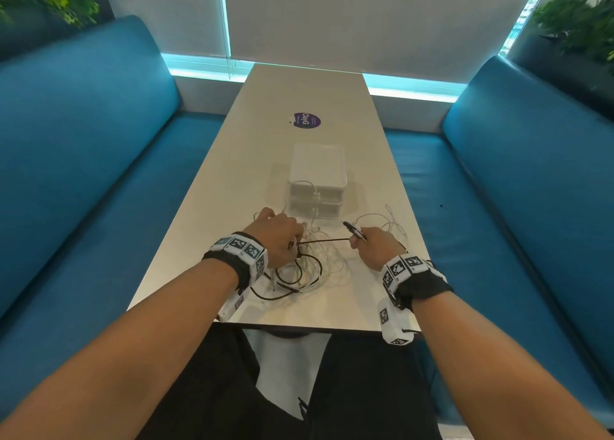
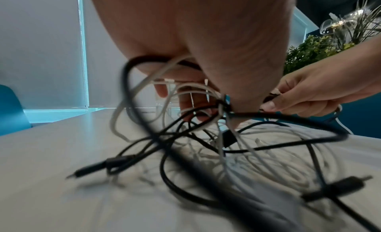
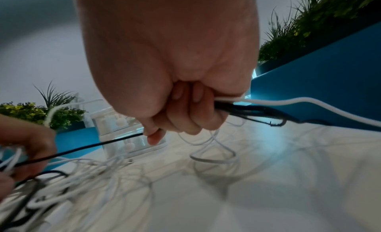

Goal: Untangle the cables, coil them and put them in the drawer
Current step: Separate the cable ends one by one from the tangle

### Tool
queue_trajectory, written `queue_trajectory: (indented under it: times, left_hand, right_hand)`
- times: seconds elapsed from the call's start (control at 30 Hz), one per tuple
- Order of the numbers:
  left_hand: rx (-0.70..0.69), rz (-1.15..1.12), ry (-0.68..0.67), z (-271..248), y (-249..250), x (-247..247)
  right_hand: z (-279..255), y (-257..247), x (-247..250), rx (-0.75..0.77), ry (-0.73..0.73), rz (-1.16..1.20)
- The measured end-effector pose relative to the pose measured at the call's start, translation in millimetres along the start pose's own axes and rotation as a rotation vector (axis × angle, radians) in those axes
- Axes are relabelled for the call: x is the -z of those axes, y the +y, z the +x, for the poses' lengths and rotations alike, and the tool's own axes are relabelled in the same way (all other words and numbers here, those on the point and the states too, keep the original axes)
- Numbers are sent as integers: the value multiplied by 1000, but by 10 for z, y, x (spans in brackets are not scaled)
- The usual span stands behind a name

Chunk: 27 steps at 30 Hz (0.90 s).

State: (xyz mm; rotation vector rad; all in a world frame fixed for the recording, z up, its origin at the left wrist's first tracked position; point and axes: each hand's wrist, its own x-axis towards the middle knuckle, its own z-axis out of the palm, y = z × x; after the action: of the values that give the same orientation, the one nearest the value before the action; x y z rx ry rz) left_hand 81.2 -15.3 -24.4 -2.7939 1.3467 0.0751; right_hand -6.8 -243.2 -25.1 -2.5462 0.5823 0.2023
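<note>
A tangle of black and white cables (image 1: 307, 268) lies on the near end of the white table (image 1: 365, 307). My left hand (image 1: 277, 235) grips a bunch of the tangled cables (image 2: 198, 115) just above the pile. My right hand (image 1: 373, 245) holds a black cable (image 1: 324, 240) stretched taut between both hands, with its black plug end (image 1: 354, 228) sticking out past the fingers; a white cable (image 3: 309, 103) also runs through that fist. A small clear drawer unit (image 1: 317, 182) stands on the table just beyond the hands, drawers closed.
Blue bench seats (image 1: 99, 190) flank the table on both sides. A round purple sticker (image 1: 305, 121) sits on the table farther back. More white cable loops (image 1: 387, 222) lie right of the drawer unit. Plants (image 1: 578, 24) stand behind the seat backs.
</note>
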Motion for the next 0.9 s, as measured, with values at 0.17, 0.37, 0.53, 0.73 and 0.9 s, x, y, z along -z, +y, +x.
queue_trajectory:
  times: [0.17,0.37,0.53,0.73,0.9]
  left_hand:
    - [39,-250,24,-19,-120,33]
    - [118,-354,71,-84,-188,9]
    - [183,-346,68,-193,-299,103]
    - [165,-155,-29,-177,-277,122]
    - [243,-213,246,2,34,328]
  right_hand:
    - [5,63,-5,-55,19,-11]
    - [18,36,-35,-58,37,-21]
    - [9,125,-4,-99,71,-63]
    - [-4,100,-60,-27,35,-55]
    - [-7,25,-70,9,24,-44]
